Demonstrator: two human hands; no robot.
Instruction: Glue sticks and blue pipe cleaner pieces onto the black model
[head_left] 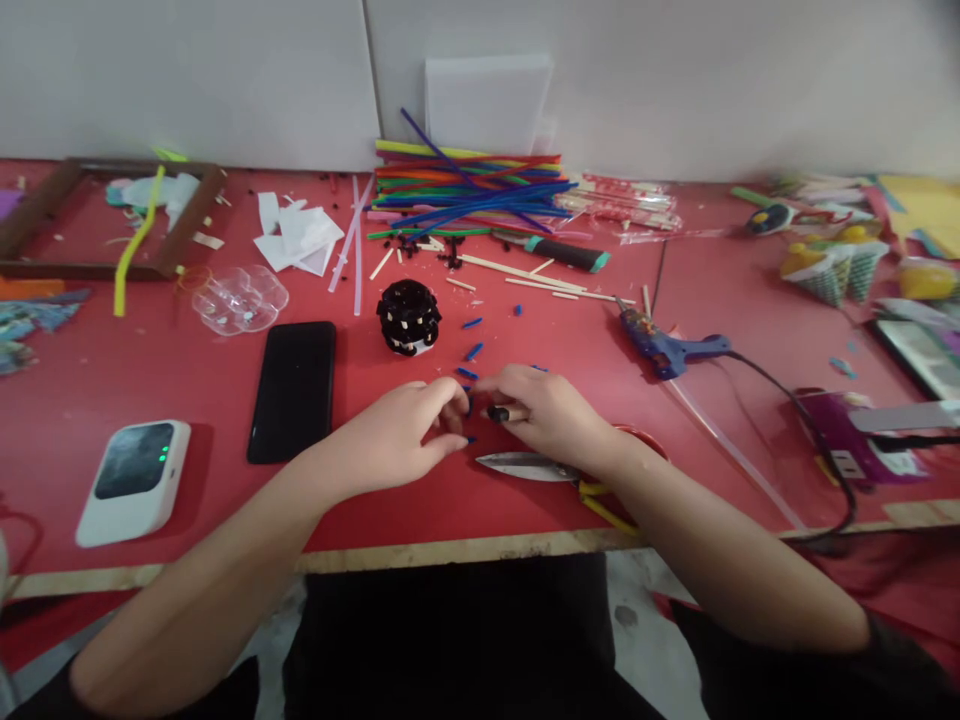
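My left hand (409, 432) rests low over the table, thumb and curled forefinger apart, with short blue pipe-cleaner pieces (473, 352) right at its fingertips. Opposite it, my right hand (551, 408) has its fingers curled around a short wooden stick with a black end (508, 412). Beneath the right wrist lie scissors (529, 465) with yellow-and-red handles, blades pointing left. Beyond the hands stands a small round black fuzzy piece (408, 315), studded with pale stick ends and white at its base.
A black phone (292, 390) and a white device (135, 482) lie to the left. A blue glue gun (667, 345) with its cord is at the right. Colourful pipe cleaners (472, 190), a cutter (566, 252) and wooden sticks (521, 275) lie at the back.
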